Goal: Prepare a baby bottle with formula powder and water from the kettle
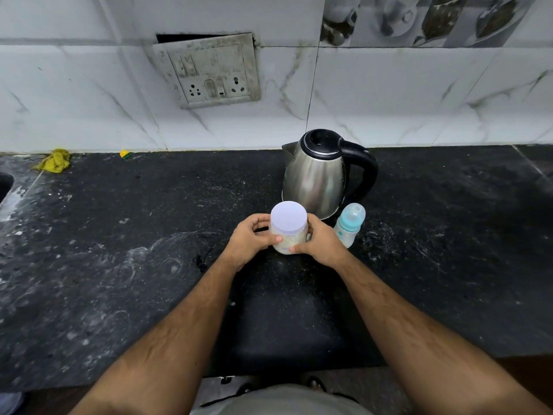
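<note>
A clear jar of pale formula powder [288, 235] with a lilac lid stands on the black counter [149, 235] in front of me. My left hand [251, 239] grips its left side and my right hand [321, 242] grips its right side, thumbs across the front. Behind it stands a steel kettle [317, 175] with a black lid and handle, spout to the left. A baby bottle [350, 224] with a teal collar and clear cap stands upright just right of my right hand, apart from it.
A yellow cloth [55, 160] and a small yellow-green scrap [125, 153] lie at the back left by the tiled wall. A switch and socket panel [209, 71] hangs on the wall. A sink edge [4, 187] shows at far left. White smears mark the counter.
</note>
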`<control>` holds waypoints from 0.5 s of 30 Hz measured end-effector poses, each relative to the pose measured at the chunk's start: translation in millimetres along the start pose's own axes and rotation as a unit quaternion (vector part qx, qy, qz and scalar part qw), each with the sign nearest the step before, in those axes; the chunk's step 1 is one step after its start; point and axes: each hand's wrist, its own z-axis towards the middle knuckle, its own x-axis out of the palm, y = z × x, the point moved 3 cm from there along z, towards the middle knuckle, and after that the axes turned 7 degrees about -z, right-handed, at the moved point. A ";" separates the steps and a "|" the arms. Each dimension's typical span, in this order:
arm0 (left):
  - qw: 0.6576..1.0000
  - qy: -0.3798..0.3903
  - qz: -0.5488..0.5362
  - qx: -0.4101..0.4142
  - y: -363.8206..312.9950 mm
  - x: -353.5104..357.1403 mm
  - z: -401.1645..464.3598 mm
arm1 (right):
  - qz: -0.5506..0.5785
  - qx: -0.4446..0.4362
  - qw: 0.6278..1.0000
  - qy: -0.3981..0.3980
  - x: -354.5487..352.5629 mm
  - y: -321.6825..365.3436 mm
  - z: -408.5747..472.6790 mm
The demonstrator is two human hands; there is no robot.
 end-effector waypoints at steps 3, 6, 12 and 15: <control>1.000 -0.007 0.008 0.013 6.3 -1.4 4.4 | -0.005 0.002 1.000 0.004 1.7 -1.3 2.8; 1.000 -0.012 0.016 0.022 8.2 -0.8 7.1 | -0.003 0.008 1.000 0.006 2.5 -3.0 4.4; 0.999 -0.015 0.021 0.025 11.7 0.0 7.5 | -0.011 0.015 1.000 0.005 3.8 -5.7 6.9; 0.999 -0.017 0.024 0.025 13.8 0.4 9.2 | -0.015 0.014 1.000 0.007 4.3 -6.3 8.4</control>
